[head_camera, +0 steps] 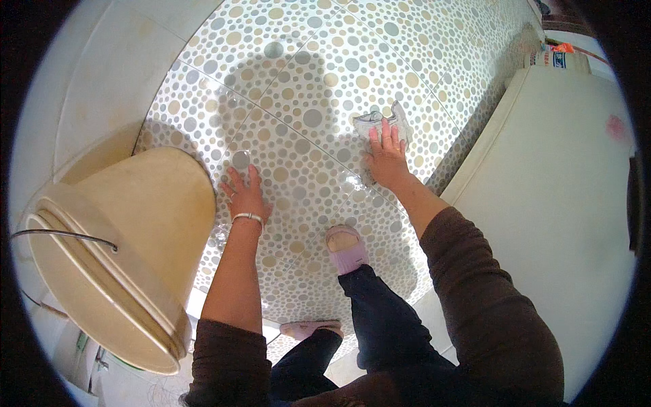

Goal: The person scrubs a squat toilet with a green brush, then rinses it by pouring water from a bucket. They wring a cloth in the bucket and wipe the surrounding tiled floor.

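Note:
My right hand (389,155) presses a rumpled grey cloth (402,127) against the patterned tile floor (290,203). The cloth sticks out past my fingertips, and part of it is hidden under the palm. My left hand (246,197) is bare of any object. Its fingers are spread, low over the floor or touching it; which one I cannot tell. A ring and a silver-coloured bangle (249,216) are on that hand and wrist. Just left of it is a large tan plastic bucket (147,203) with a thin wire handle (66,233).
A large white cabinet or appliance (539,193) flanks the right side. Beyond its far end sits a package (564,62) bearing writing. A pale tiled wall (117,56) rises at left. My feet wear pink slippers (348,254). Shiny spots (354,183) on the floor look wet.

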`<state>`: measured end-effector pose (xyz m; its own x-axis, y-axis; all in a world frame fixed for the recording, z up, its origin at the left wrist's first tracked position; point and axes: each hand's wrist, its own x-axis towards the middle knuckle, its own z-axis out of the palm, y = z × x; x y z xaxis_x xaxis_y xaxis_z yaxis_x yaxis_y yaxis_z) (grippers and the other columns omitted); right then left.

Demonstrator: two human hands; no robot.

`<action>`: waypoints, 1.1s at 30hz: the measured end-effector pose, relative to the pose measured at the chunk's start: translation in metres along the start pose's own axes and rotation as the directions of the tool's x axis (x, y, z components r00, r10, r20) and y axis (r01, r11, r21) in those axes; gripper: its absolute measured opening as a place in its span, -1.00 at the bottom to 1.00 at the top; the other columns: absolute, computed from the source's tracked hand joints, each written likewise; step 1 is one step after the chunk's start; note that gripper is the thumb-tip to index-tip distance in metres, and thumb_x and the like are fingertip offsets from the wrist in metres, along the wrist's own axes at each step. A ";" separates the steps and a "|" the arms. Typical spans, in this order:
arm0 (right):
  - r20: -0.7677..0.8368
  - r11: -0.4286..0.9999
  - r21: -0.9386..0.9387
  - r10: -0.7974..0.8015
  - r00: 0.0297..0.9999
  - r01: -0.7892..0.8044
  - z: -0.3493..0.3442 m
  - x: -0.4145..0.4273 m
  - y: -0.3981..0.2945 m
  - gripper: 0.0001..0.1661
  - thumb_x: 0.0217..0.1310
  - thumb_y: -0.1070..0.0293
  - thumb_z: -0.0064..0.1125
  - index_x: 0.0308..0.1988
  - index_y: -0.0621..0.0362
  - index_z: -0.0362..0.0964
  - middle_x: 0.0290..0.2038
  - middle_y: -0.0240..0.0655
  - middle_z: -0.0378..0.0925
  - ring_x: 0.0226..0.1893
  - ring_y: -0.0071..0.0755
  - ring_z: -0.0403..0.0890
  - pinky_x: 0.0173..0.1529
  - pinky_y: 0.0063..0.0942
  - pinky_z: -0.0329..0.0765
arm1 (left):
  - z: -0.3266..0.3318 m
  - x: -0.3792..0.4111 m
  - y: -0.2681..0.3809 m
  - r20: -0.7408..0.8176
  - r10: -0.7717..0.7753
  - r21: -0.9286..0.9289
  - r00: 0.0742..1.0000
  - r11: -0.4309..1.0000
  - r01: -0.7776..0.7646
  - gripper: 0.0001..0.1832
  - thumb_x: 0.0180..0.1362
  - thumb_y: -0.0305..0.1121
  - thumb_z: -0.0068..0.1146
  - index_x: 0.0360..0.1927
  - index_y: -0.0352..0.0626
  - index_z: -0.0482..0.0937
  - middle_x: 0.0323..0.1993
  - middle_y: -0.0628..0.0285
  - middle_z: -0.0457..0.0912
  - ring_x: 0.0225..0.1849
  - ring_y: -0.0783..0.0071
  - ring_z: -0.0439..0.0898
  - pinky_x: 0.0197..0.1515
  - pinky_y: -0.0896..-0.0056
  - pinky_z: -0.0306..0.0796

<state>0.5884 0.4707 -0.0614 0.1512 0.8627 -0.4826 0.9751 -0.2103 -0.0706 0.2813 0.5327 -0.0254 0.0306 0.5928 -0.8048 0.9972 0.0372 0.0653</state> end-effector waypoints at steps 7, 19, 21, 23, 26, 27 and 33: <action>0.234 0.999 -0.027 0.033 0.972 -0.027 -0.033 0.004 -0.004 -0.19 0.12 0.46 0.00 0.32 -0.14 -0.09 0.40 -0.27 -0.45 0.37 0.06 -0.21 0.28 0.07 0.12 | -0.034 -0.043 0.052 -0.114 0.294 -0.237 0.949 0.919 -0.313 -0.16 0.03 -0.20 0.22 0.35 0.00 0.03 0.27 -0.05 0.21 0.31 0.13 0.19 0.28 0.23 0.16; 0.420 0.901 0.216 0.262 0.869 -0.376 -0.041 0.035 0.009 -0.52 0.12 0.48 -0.01 0.09 0.08 0.34 0.14 -0.16 0.31 0.12 0.03 0.34 0.19 -0.14 0.33 | -0.137 -0.060 0.062 -0.062 0.123 -0.205 0.990 0.970 -0.133 -0.38 0.07 -0.23 0.08 0.23 -0.17 0.25 0.09 -0.11 0.42 0.07 -0.04 0.43 0.09 0.14 0.33; 0.377 0.808 0.394 0.293 0.879 -0.439 -0.064 0.037 0.008 -0.60 0.12 0.45 0.00 0.01 0.13 0.45 0.03 -0.13 0.45 0.06 -0.04 0.43 0.17 -0.20 0.33 | -0.162 -0.042 0.075 0.024 0.093 -0.213 0.995 0.973 -0.085 -0.36 0.07 -0.21 0.08 0.23 -0.18 0.23 0.08 -0.11 0.42 0.06 -0.06 0.43 0.09 0.11 0.32; 0.406 0.647 0.576 0.305 0.862 -0.500 -0.119 0.038 -0.002 -0.61 0.12 0.47 -0.03 -0.02 0.14 0.47 0.03 -0.13 0.46 0.04 -0.13 0.45 0.15 -0.30 0.34 | -0.170 -0.026 0.079 0.002 0.128 -0.224 0.992 0.967 -0.124 -0.33 0.07 -0.21 0.09 0.25 -0.18 0.19 0.08 -0.10 0.41 0.07 -0.04 0.42 0.10 0.11 0.31; 0.460 0.235 0.830 0.226 0.858 -0.507 -0.176 0.059 -0.015 -0.52 0.10 0.52 -0.07 0.07 0.07 0.39 0.08 -0.12 0.42 0.01 -0.19 0.48 0.12 -0.40 0.35 | -0.186 -0.011 0.084 -0.159 0.179 -0.247 0.971 0.945 -0.215 -0.31 0.07 -0.12 0.10 0.28 -0.04 0.20 0.00 -0.13 0.49 -0.05 -0.05 0.52 -0.02 0.10 0.40; 0.445 0.091 0.880 0.181 0.877 -0.466 -0.202 0.072 -0.026 -0.48 0.09 0.54 -0.08 0.10 0.03 0.37 0.08 -0.12 0.41 0.01 -0.21 0.48 0.11 -0.43 0.36 | -0.190 0.001 0.082 -0.246 0.209 -0.230 0.947 0.936 -0.266 -0.31 0.08 -0.14 0.10 0.29 -0.04 0.18 0.03 -0.12 0.47 -0.01 -0.02 0.50 -0.01 0.11 0.39; -0.142 0.921 0.358 -0.107 0.984 0.152 -0.209 0.176 -0.090 -0.39 0.10 0.40 -0.01 0.21 -0.06 0.20 0.23 -0.22 0.21 0.18 -0.02 0.27 0.25 -0.17 0.20 | -0.221 0.112 0.086 -0.249 -0.016 -0.440 0.968 0.892 -0.098 -0.32 0.15 -0.16 0.03 0.33 -0.05 0.10 0.20 -0.01 0.32 0.15 0.15 0.39 0.08 0.19 0.32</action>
<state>0.5614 0.7378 0.0424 0.0677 0.9369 -0.3431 0.8634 -0.2274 -0.4504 0.3549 0.7802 0.0200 -0.0035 0.7739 -0.6334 0.8567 0.3290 0.3972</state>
